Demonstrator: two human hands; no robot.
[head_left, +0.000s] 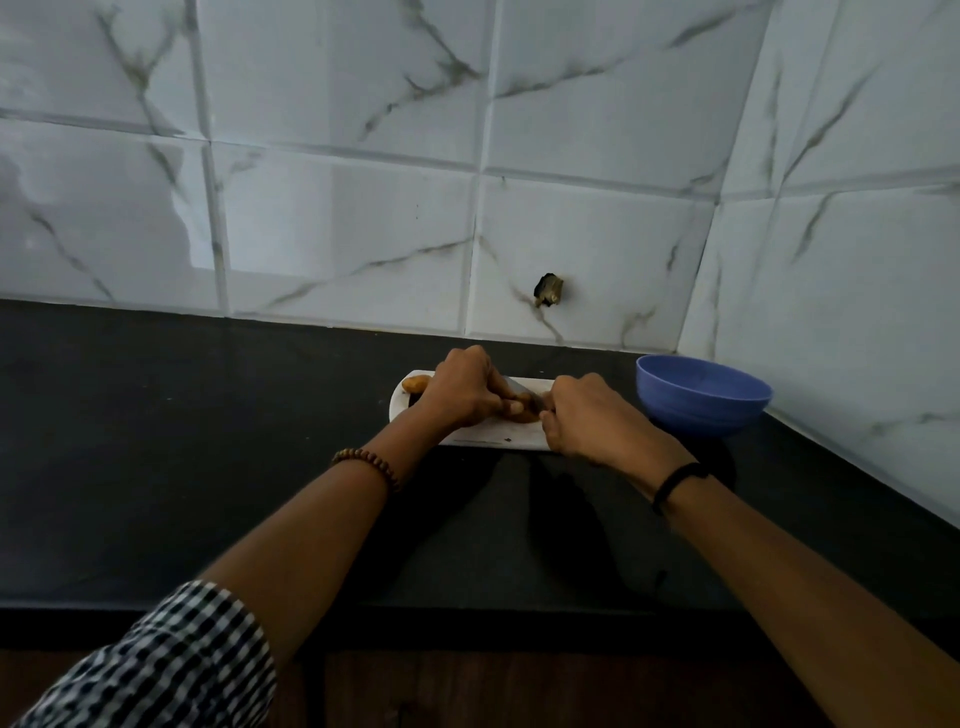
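A white cutting board (488, 441) lies on the black counter near the back wall. My left hand (462, 389) holds a yellow-brown potato (522, 408) down on the board with curled fingers. My right hand (587, 415) grips a knife (524, 388) whose blade slants over the potato between my two hands; its handle is hidden in my fist. A second potato (414, 383) sits at the board's far left corner, partly behind my left hand.
A blue bowl (701, 400) stands right of the board, close to the corner of the marble-tiled walls. The black counter (182, 441) stretches to the left. A dark hole (548, 291) marks the wall tile behind the board.
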